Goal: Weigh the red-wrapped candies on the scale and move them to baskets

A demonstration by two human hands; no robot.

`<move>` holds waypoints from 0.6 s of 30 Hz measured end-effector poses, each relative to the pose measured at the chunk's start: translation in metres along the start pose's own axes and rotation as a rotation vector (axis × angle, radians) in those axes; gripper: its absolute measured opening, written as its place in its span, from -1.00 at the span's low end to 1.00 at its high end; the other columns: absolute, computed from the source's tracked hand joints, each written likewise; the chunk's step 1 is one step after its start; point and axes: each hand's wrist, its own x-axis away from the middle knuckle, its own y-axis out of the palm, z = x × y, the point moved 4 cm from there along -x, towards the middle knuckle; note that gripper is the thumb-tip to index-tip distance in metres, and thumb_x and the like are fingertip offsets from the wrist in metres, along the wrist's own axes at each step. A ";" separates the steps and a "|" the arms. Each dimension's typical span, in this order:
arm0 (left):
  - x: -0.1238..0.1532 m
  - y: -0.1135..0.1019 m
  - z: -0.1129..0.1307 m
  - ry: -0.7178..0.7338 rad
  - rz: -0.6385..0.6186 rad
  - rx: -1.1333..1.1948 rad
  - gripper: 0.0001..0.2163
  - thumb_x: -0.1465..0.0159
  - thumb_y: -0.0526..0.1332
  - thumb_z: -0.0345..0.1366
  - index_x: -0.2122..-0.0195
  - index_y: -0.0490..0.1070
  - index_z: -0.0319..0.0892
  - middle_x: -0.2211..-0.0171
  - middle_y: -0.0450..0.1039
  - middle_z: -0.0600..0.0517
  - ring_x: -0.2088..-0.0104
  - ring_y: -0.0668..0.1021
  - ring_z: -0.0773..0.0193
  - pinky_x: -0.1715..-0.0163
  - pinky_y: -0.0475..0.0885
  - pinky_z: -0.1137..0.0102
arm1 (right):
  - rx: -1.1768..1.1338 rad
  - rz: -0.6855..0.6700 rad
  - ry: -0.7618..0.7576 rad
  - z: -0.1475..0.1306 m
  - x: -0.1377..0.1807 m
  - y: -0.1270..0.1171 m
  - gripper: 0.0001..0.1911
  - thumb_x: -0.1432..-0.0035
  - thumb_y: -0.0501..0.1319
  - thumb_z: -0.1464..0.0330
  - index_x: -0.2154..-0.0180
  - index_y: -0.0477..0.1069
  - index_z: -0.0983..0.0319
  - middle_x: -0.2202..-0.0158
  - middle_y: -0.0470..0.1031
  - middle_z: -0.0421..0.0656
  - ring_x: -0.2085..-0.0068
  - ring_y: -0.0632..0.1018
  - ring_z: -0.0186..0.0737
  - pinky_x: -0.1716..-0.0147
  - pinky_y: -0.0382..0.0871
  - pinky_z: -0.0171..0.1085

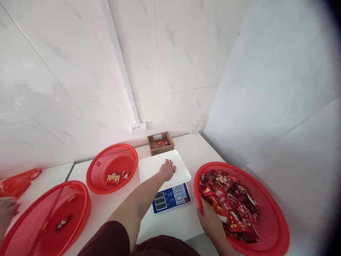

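Observation:
My left hand (167, 171) is over the white tray (149, 170) of a digital scale, its fingers closed on a small red packet (168, 160) that shows only at their edges. Below the tray is the scale's blue keypad panel (172, 198); its display digits cannot be read. At the right, my right hand (211, 218) grips the near left rim of a large red plastic basket (274, 227). That basket leans toward me and holds a heap of red snack packets (229, 199).
Left of the scale stands a red basket (98, 160) with a few packets. Nearer is another red basket (80, 220). A small cardboard box (157, 151) with packets sits behind the scale. Another person's hand (7, 213) shows at the left edge. A wall socket (139, 127) is behind.

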 end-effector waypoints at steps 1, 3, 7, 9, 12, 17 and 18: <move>-0.002 -0.002 -0.002 0.000 0.015 -0.006 -0.64 -0.19 0.03 -0.46 0.00 0.35 -0.14 -0.14 0.25 -0.11 -0.21 0.16 0.01 -0.07 0.27 0.11 | -0.002 0.000 0.005 0.000 0.000 -0.001 -0.42 -0.19 -0.14 0.33 -0.21 0.11 0.39 -0.20 0.24 0.06 -0.19 0.29 -0.11 -0.10 0.19 -0.20; 0.000 -0.008 -0.009 -0.008 0.047 -0.012 -0.65 -0.17 0.00 -0.55 0.08 0.39 -0.16 -0.02 0.38 -0.10 -0.12 0.29 0.11 -0.02 0.33 0.22 | -0.018 0.000 0.015 -0.001 0.000 -0.002 -0.43 -0.19 -0.13 0.33 -0.20 0.12 0.38 -0.20 0.24 0.06 -0.19 0.30 -0.09 -0.09 0.21 -0.18; 0.024 -0.026 -0.034 -0.066 0.175 -0.008 -0.61 -0.13 -0.03 -0.62 0.09 0.39 -0.19 -0.01 0.39 -0.11 -0.04 0.38 0.18 -0.05 0.33 0.27 | -0.085 0.031 0.009 -0.003 0.000 -0.006 -0.44 -0.17 -0.09 0.36 -0.20 0.14 0.37 -0.19 0.25 0.09 -0.18 0.31 -0.08 -0.08 0.21 -0.17; 0.048 -0.038 -0.056 -0.112 0.263 -0.002 -0.58 -0.15 -0.07 -0.61 0.03 0.36 -0.25 -0.09 0.32 -0.17 -0.10 0.34 0.15 -0.11 0.27 0.22 | -0.140 0.036 0.010 -0.003 0.000 -0.007 -0.42 -0.15 -0.05 0.36 -0.21 0.12 0.36 -0.21 0.23 0.09 -0.18 0.30 -0.07 -0.09 0.20 -0.16; 0.094 -0.055 -0.101 -0.210 0.489 0.022 -0.60 -0.19 -0.11 -0.57 0.04 0.37 -0.26 -0.08 0.33 -0.19 -0.12 0.35 0.13 -0.13 0.26 0.18 | -0.263 0.044 0.021 0.000 -0.002 -0.006 -0.40 -0.13 0.02 0.29 -0.19 0.14 0.37 -0.20 0.23 0.10 -0.19 0.29 -0.04 -0.13 0.15 -0.12; 0.174 -0.047 -0.165 -0.558 0.589 0.053 -0.68 -0.26 -0.03 -0.29 0.05 0.40 -0.19 -0.12 0.32 -0.14 -0.18 0.25 -0.12 -0.08 0.20 -0.09 | -0.541 0.136 0.054 0.016 -0.013 -0.019 -0.45 -0.17 0.01 0.21 -0.14 0.22 0.34 -0.12 0.36 0.05 -0.12 0.39 -0.16 -0.11 0.19 -0.20; 0.186 -0.040 -0.168 -0.589 0.589 0.062 -0.68 -0.25 -0.02 -0.25 0.06 0.41 -0.18 -0.13 0.32 -0.14 -0.20 0.23 -0.16 -0.08 0.17 -0.14 | -0.519 0.156 0.069 0.021 -0.018 -0.025 -0.46 -0.19 -0.01 0.22 -0.14 0.22 0.33 -0.11 0.37 0.04 -0.10 0.40 -0.17 -0.10 0.20 -0.21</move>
